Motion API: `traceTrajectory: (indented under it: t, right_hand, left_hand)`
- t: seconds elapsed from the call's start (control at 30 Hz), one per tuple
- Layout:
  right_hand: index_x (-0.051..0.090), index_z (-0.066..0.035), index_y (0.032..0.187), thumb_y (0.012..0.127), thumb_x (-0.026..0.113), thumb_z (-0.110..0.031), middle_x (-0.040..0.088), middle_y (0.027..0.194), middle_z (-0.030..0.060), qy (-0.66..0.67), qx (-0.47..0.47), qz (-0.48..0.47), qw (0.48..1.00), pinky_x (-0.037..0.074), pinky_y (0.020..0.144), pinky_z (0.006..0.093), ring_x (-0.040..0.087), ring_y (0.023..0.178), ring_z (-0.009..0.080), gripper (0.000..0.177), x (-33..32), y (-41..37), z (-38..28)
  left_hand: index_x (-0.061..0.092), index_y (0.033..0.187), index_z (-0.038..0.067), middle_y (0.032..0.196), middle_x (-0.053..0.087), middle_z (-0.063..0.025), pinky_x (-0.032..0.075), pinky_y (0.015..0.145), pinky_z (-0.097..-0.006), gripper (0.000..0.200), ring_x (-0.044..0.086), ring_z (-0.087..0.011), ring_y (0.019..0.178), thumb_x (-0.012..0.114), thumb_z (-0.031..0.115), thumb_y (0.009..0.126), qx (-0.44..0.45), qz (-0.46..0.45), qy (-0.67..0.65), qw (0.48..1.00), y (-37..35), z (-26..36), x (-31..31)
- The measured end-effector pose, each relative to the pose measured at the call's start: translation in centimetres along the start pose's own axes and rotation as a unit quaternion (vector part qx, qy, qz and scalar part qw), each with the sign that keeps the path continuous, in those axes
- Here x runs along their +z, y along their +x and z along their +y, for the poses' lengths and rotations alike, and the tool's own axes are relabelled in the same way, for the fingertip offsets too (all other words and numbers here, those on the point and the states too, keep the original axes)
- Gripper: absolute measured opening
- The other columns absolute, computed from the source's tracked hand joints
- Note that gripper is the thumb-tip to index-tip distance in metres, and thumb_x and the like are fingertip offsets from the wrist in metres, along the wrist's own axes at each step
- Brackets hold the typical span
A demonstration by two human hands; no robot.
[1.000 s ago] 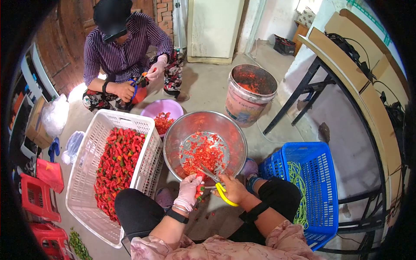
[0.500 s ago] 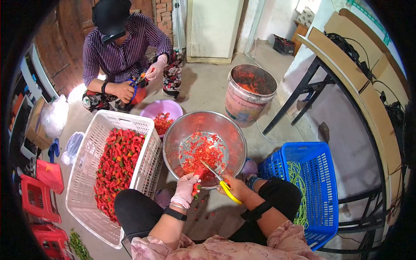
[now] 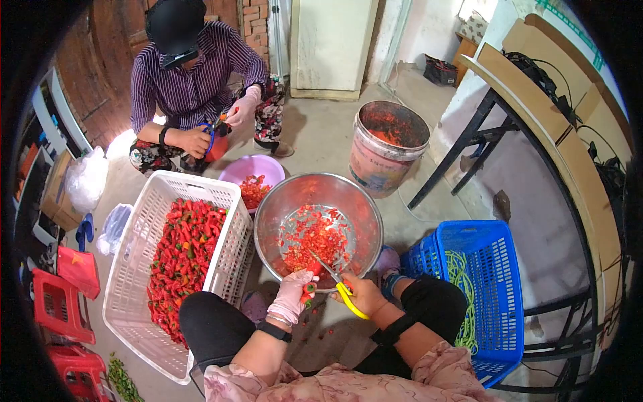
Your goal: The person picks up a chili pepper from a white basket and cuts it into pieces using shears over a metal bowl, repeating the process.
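Over the near rim of a steel basin (image 3: pixel 367 201), my left hand (image 3: pixel 293 293), in a pale glove, is closed around a red pepper (image 3: pixel 314 267). A green stem end (image 3: pixel 308 289) shows beside its fingers. My right hand (image 3: pixel 362 295) is bare and grips yellow-handled scissors (image 3: pixel 349 301), their blades pointing into the basin beside the pepper. How far apart the blades are is hard to make out. Cut red pepper pieces (image 3: pixel 311 234) lie scattered across the basin's bottom.
Whole red peppers (image 3: pixel 181 254) fill part of a white crate (image 3: pixel 137 295) at left. A blue crate (image 3: pixel 492 295) with green strands stands right. Behind are a pink bowl (image 3: pixel 271 167), a stained bucket (image 3: pixel 385 157) and a squatting co-worker (image 3: pixel 201 80) holding blue-handled scissors.
The yellow scissor handle has shifted slightly left and turned a little. My left hand still holds the pepper near the blades. The whole view has moved a few pixels.
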State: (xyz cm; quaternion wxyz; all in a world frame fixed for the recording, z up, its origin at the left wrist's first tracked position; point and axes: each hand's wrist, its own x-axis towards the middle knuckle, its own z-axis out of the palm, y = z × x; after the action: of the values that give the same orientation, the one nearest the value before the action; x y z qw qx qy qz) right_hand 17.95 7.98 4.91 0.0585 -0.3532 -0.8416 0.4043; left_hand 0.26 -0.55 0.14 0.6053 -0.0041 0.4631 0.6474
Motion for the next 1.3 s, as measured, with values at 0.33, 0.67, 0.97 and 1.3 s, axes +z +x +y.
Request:
traceTrajectory:
  t: [0.33, 0.67, 0.97, 1.3]
  right_hand:
    - [0.048, -0.005, 0.114, 0.07, 0.067, -0.048, 0.056, 0.098, 0.0233, -0.106, -0.045, 0.012, 0.993, 0.045, 0.077, 0.0411, 0.057, 0.089, 0.0371, 0.064, -0.6, -0.2, 0.3]
    - [0.053, -0.006, 0.107, 0.07, 0.067, -0.048, 0.059, 0.069, 0.0174, -0.091, -0.052, 0.043, 0.994, 0.048, 0.06, 0.0402, 0.061, 0.067, 0.0342, 0.058, 0.2, 0.1, 0.8]
    - [0.053, -0.004, 0.107, 0.072, 0.068, -0.041, 0.06, 0.07, 0.0172, -0.09, -0.087, 0.052, 0.991, 0.049, 0.062, 0.0381, 0.061, 0.068, 0.0333, 0.053, 0.0, 0.4, 1.0]
    - [0.047, 0.0, 0.11, 0.075, 0.064, -0.045, 0.056, 0.098, 0.0233, -0.067, -0.069, 0.045, 0.994, 0.045, 0.076, 0.0407, 0.055, 0.092, 0.0372, 0.059, 0.7, 0.1, 0.2]
  left_hand:
    - [0.058, 0.091, 0.002, 0.073, 0.06, -0.0056, 0.041, 0.039, -0.022, 0.01, 0.05, -0.0094, 0.049, 0.055, 0.009, 0.086, 0.027, 0.01, 0.112, 0.993, -0.6, 0.8, 0.6]
    - [0.057, 0.078, 0.002, 0.065, 0.058, -0.0042, 0.041, 0.045, -0.0222, 0.014, 0.05, -0.0096, 0.052, 0.05, 0.01, 0.088, 0.094, 0.055, 0.25, 0.962, -1.4, 0.6, 1.0]
    - [0.057, 0.074, 0.002, 0.058, 0.05, -0.0006, 0.038, 0.047, -0.0246, 0.022, 0.044, -0.01, 0.049, 0.048, 0.014, 0.09, 0.17, 0.043, 0.328, 0.928, -0.3, -0.5, 0.5]
    - [0.061, 0.081, 0.001, 0.061, 0.051, 0.0, 0.037, 0.049, -0.0224, 0.021, 0.044, -0.0084, 0.052, 0.048, 0.015, 0.09, 0.141, 0.049, 0.171, 0.974, -1.0, -0.8, 1.7]
